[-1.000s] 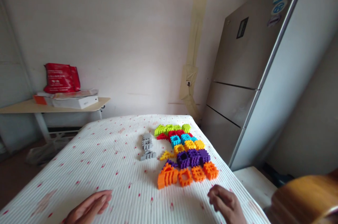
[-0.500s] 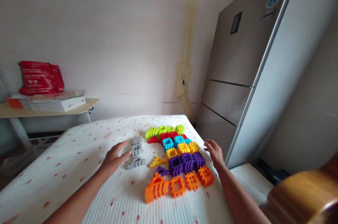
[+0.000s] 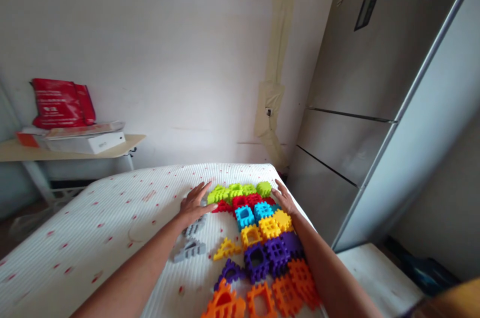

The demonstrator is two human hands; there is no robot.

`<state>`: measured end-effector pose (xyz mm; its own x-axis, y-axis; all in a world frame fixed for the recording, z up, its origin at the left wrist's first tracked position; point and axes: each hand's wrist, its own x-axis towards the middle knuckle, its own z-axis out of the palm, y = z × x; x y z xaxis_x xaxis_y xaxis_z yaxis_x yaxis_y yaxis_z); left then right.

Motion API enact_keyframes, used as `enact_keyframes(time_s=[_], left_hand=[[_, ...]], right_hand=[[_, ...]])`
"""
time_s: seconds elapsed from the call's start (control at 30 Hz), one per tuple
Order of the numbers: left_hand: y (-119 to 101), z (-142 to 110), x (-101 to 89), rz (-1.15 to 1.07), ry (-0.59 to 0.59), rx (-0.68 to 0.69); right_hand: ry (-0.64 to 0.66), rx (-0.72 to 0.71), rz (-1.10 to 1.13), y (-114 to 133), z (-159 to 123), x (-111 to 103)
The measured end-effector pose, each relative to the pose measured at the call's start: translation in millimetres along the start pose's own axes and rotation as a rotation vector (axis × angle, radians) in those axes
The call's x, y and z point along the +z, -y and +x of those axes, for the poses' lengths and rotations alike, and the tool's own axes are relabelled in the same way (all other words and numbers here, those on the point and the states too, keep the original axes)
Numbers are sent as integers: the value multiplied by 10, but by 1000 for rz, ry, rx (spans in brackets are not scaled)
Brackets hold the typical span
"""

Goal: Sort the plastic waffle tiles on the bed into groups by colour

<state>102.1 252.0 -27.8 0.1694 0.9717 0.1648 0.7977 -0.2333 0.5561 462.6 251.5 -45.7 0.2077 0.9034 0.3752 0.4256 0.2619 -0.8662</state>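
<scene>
Interlocking plastic building blocks lie in colour rows on the bed-like padded surface. My left hand (image 3: 195, 203) is spread open at the left end of the lime green blocks (image 3: 235, 190), above the grey blocks (image 3: 191, 249), part of which it hides. My right hand (image 3: 284, 198) is open too, its fingertips beside the round green block at the row's right end; whether they touch it I cannot tell. Nearer to me lie red blocks (image 3: 240, 201), light blue blocks (image 3: 244, 217), yellow blocks (image 3: 269, 227), purple blocks (image 3: 276, 254) and orange blocks (image 3: 287, 295).
The blocks lie on a white quilted cover (image 3: 123, 228) with red specks. A grey refrigerator (image 3: 337, 138) stands close on the right. At the far left, a small table (image 3: 123, 148) bears a red bag (image 3: 62, 103) and a white box (image 3: 90, 143).
Both hands have reached forward, toward the two ends of the green row. My left hand has left the side of the grey blocks. The camera view has come closer to the blocks.
</scene>
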Motion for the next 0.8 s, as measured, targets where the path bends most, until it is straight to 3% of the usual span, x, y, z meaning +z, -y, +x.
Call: enact_keyframes(time_s=[0.13,0.27,0.53,0.8], left_hand=[[-102,162,75,-14,70,83],[-178,199,115,-49,104,137],[-217,-58,92,-113,10,131],[-106,-427,-39,-247,-119,27]], right_hand=[[163,14,48,64,45,261],[238,31,76,145,-1,403],[220,53,87,269,-134,435],[175,36,145,451,-220,642]])
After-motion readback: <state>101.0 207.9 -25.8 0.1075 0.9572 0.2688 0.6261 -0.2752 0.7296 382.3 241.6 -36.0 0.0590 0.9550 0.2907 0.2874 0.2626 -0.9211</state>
